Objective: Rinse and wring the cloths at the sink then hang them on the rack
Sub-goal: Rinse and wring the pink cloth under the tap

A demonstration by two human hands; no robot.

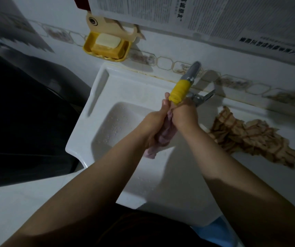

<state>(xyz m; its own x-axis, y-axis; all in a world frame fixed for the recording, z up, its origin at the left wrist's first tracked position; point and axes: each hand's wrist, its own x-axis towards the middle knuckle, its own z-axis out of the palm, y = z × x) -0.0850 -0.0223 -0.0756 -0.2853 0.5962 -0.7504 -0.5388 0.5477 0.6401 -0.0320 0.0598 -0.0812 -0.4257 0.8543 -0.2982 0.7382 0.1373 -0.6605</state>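
Over the white sink [96, 125], both my hands grip a twisted pale pink cloth [161, 139], held as a roll below the tap [180, 90], whose spout is wrapped in yellow. My left hand [153, 122] holds the cloth's lower part, with its end hanging out beneath. My right hand [184, 114] is wrapped round the upper part, close under the spout. A second cloth, brown and beige checked [250, 136], lies crumpled on the sink's right ledge. No rack is in view.
A yellow soap dish [89, 49] with a white bar of soap hangs on the tiled wall at the sink's back left. Newspaper sheets [214, 15] cover the wall above. A dark appliance [18, 122] stands to the left.
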